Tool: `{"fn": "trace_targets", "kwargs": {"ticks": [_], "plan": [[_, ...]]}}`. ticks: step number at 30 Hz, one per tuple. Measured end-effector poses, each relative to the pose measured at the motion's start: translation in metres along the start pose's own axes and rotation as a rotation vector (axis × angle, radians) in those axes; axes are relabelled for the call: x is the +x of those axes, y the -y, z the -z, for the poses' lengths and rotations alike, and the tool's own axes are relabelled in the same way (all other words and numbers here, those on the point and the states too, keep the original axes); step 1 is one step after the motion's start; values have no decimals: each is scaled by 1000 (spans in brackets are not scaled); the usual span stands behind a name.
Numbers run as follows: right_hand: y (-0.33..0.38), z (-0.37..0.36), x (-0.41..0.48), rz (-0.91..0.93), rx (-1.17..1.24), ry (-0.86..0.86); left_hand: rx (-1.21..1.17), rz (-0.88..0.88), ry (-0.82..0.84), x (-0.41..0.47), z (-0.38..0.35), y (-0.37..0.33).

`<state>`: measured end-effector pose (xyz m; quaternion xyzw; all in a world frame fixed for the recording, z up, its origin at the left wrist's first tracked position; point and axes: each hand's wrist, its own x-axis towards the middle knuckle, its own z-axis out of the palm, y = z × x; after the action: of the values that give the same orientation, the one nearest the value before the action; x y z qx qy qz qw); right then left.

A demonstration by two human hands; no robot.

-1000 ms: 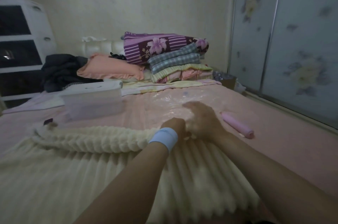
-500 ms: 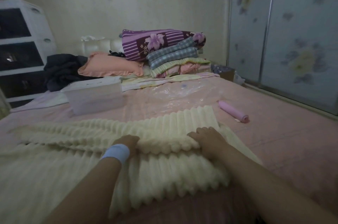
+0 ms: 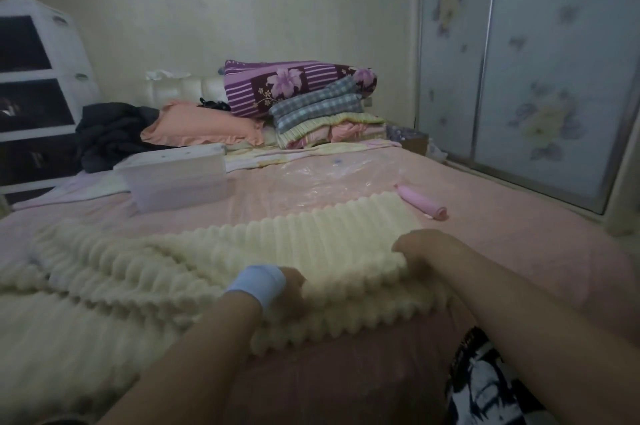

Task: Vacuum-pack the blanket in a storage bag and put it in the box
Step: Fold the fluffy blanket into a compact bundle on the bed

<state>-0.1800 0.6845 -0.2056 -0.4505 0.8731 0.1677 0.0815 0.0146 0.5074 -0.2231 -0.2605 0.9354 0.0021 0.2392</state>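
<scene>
A cream ribbed blanket lies spread over the near half of the pink bed, its right part folded over on itself. My left hand, with a blue band at the wrist, grips the folded edge near the middle. My right hand grips the same fold further right. Beyond the blanket, a clear plastic storage bag lies flat on the bed. A translucent lidded box stands to the left of it. A pink cylindrical pump lies to the right of the bag.
Folded quilts, a peach pillow and dark clothes are piled at the head of the bed. A white drawer unit stands at the left. Sliding wardrobe doors run along the right side.
Both hands pulled the blanket's far edge toward me, laying a fold over the near part. My left hand slid left, then back toward the middle of the fold.
</scene>
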Motion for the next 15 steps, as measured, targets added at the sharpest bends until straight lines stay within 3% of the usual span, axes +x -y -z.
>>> {"fn": "trace_targets", "kwargs": {"ticks": [3, 6, 8, 10, 13, 15], "plan": [[6, -17, -5, -54, 80, 78, -61, -21, 6, -1, -22, 12], [19, -18, -10, 74, 142, -81, -135, -46, -5, -14, -22, 21], [32, -17, -11, 168, 186, 7, -251, -51, -48, -24, -16, 29], [44, -18, -14, 90, 161, 201, -339, -35, -215, -32, -15, 43], [64, -6, -17, -53, 163, 285, -113, 139, -474, -38, -25, 80], [84, 10, -9, -81, 153, 280, -77, 240, -443, -39, -39, 111]]}}
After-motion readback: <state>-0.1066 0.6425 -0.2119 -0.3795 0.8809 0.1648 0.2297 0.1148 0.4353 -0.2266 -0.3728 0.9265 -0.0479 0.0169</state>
